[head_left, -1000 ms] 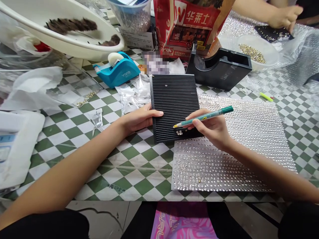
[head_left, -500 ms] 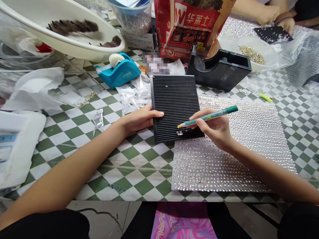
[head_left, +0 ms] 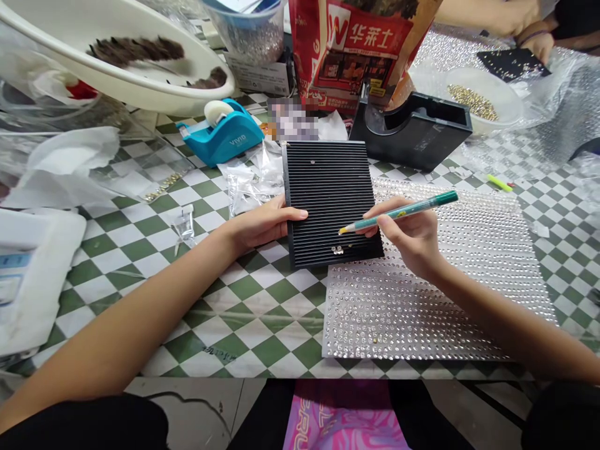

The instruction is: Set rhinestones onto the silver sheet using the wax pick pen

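A black ridged board [head_left: 328, 187] lies tilted in front of me, with a few small rhinestones [head_left: 337, 250] near its lower edge and one near its top. My left hand [head_left: 267, 224] grips its left side, thumb on the ridges. My right hand [head_left: 407, 234] holds a teal pen [head_left: 403, 212] with a green end and a yellow tip. The tip is over the lower part of the board, with what looks like a tiny stone at it. Under my right forearm lies a sheet covered in rows of clear rhinestones [head_left: 422, 312].
Behind the board stand a blue tape dispenser [head_left: 227, 134], a black tape dispenser [head_left: 417, 134] and a red paper bag [head_left: 351, 56]. A bowl of gold stones [head_left: 473, 103] is at right. Another person's hands [head_left: 529, 31] hold a black board [head_left: 510, 64] farther back.
My right hand has shifted slightly right and up, and the pen tip has moved away from the stones near the lower edge. My left hand and the board stay put.
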`<act>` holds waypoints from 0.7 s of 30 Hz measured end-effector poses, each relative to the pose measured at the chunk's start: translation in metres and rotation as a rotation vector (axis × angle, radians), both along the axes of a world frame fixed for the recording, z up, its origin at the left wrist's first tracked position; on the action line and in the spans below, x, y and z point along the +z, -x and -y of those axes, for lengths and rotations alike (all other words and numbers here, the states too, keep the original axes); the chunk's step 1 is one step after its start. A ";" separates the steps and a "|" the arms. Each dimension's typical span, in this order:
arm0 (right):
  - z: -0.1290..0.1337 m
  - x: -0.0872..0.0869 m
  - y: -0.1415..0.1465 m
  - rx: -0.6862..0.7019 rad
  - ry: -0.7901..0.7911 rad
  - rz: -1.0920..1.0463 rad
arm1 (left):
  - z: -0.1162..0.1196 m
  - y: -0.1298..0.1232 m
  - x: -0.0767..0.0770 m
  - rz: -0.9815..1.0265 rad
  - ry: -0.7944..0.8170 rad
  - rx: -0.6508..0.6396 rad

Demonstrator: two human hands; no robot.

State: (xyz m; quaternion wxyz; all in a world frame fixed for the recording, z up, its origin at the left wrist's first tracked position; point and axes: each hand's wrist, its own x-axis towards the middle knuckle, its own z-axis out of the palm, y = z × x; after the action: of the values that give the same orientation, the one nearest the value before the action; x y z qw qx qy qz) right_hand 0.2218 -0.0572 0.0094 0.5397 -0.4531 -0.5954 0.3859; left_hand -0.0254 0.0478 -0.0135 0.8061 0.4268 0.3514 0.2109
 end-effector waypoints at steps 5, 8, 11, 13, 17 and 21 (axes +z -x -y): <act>-0.024 0.001 -0.027 -0.190 -0.050 -0.055 | 0.000 0.001 0.001 -0.023 -0.012 -0.004; -0.041 -0.009 -0.053 -0.343 -0.099 -0.057 | 0.001 0.001 0.002 -0.032 -0.013 0.005; -0.050 -0.020 -0.072 -0.401 -0.093 -0.029 | 0.000 0.000 0.002 -0.023 -0.007 0.010; -0.051 -0.025 -0.077 -0.421 -0.071 0.006 | 0.000 0.000 0.002 -0.018 -0.003 0.010; -0.048 -0.027 -0.076 -0.440 -0.039 0.100 | 0.001 0.000 0.002 -0.027 0.005 0.013; -0.049 -0.027 -0.075 -0.426 -0.055 0.164 | 0.001 0.001 0.002 -0.025 0.013 0.017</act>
State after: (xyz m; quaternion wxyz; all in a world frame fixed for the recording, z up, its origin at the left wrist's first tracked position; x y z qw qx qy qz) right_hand 0.2973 -0.0087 -0.0171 0.5708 -0.5835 -0.5386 0.2088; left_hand -0.0261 0.0472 -0.0113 0.8025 0.4212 0.3666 0.2102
